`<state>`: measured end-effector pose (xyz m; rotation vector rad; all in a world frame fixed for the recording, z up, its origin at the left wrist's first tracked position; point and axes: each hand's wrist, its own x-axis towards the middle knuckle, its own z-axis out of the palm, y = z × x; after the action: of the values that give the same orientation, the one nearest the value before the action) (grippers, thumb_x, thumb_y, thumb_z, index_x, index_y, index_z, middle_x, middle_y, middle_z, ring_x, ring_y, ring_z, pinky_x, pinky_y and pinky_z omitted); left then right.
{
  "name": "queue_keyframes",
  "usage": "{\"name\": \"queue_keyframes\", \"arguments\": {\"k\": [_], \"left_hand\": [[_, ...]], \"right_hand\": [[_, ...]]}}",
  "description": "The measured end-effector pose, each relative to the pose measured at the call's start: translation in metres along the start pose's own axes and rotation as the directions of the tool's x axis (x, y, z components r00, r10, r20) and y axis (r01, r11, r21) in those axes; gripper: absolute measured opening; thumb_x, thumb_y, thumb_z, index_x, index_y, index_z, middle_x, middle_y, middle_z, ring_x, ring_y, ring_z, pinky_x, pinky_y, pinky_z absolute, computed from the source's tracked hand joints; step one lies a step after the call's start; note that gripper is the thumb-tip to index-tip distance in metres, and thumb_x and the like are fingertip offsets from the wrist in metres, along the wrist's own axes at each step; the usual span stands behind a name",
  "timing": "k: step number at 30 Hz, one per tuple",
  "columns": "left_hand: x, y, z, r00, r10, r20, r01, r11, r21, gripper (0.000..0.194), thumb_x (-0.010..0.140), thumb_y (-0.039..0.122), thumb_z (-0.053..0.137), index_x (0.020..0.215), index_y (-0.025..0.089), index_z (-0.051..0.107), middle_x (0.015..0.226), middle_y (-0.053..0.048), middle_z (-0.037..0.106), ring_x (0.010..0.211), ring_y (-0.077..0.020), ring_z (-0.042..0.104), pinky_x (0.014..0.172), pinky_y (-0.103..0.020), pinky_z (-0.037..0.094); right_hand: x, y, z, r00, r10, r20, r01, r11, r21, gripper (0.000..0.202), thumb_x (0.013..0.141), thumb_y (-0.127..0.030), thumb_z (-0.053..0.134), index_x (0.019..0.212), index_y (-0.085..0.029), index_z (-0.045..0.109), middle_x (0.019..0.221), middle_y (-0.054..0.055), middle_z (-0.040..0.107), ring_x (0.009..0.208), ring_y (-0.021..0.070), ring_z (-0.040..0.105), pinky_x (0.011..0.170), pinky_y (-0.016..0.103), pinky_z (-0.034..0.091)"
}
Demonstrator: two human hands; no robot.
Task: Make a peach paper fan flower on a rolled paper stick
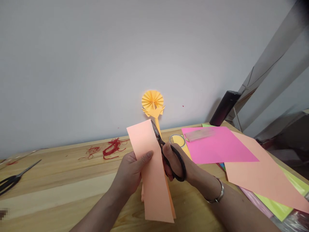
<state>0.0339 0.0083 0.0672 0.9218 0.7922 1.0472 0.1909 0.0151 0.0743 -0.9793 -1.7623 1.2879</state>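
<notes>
My left hand (131,170) grips a long strip of folded peach paper (154,190), thumb on its front face and fingers behind. Its layers show along the lower edges. Black-handled scissors (180,162) are in my right hand (175,161), with thumb and fingers through the loops. The blades point up and away, lying along the right edge of the paper near its top. Part of the blades is hidden behind the paper. Behind the paper's top end, a yellow pleated paper flower (153,100) on a rolled yellow stem leans against the wall.
Red thread (113,148) lies tangled at the back left, with a second pair of scissors (14,180) at the far left. On the right are a roll of tape (177,136), pink paper (217,151), peach sheets (260,180) and a black cylinder (224,108) by the wall.
</notes>
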Motion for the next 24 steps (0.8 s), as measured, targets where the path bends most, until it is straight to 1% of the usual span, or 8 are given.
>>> {"name": "queue_keyframes", "arguments": {"k": [4,9,17,24], "left_hand": [[-0.0002,-0.0001,0.0,1.0,0.006,0.005,-0.006,1.0,-0.003,0.024,0.077,0.029,0.062,0.093,0.013,0.07,0.079,-0.011,0.073,0.074,-0.0276,0.067,0.062,-0.037,0.053],[-0.0001,0.0005,-0.0001,1.0,0.008,0.02,-0.008,1.0,-0.009,0.022,0.079,0.028,0.061,0.093,0.014,0.07,0.079,-0.01,0.073,0.073,-0.0267,0.067,0.062,-0.036,0.053],[0.0007,-0.0006,-0.0011,1.0,0.006,-0.022,-0.006,1.0,-0.004,0.026,0.075,0.03,0.065,0.094,0.013,0.071,0.081,-0.011,0.073,0.072,-0.0268,0.067,0.061,-0.036,0.052],[0.0005,-0.001,-0.0011,1.0,0.002,-0.011,-0.002,1.0,0.003,0.025,0.076,0.03,0.064,0.093,0.013,0.071,0.079,-0.011,0.073,0.072,-0.0271,0.067,0.061,-0.036,0.052]], "right_hand": [[0.0007,-0.0024,-0.0008,1.0,0.01,0.009,-0.01,1.0,-0.006,0.073,0.083,-0.07,0.017,0.038,-0.017,0.038,0.031,0.0,0.039,0.029,0.0063,0.039,0.036,0.019,0.033],[0.0013,-0.0076,-0.0013,1.0,0.014,0.008,-0.014,1.0,0.018,0.073,0.082,-0.072,0.019,0.038,-0.017,0.039,0.031,0.0,0.039,0.028,0.0071,0.039,0.035,0.02,0.033],[0.0013,-0.0081,-0.001,1.0,0.024,0.007,-0.024,0.999,0.038,0.071,0.081,-0.073,0.021,0.039,-0.018,0.038,0.031,-0.001,0.038,0.028,0.007,0.039,0.033,0.02,0.031],[0.0014,-0.0086,-0.0008,1.0,0.016,0.003,-0.016,0.999,0.034,0.071,0.08,-0.074,0.02,0.039,-0.018,0.036,0.031,-0.001,0.038,0.027,0.007,0.039,0.032,0.02,0.03]]}}
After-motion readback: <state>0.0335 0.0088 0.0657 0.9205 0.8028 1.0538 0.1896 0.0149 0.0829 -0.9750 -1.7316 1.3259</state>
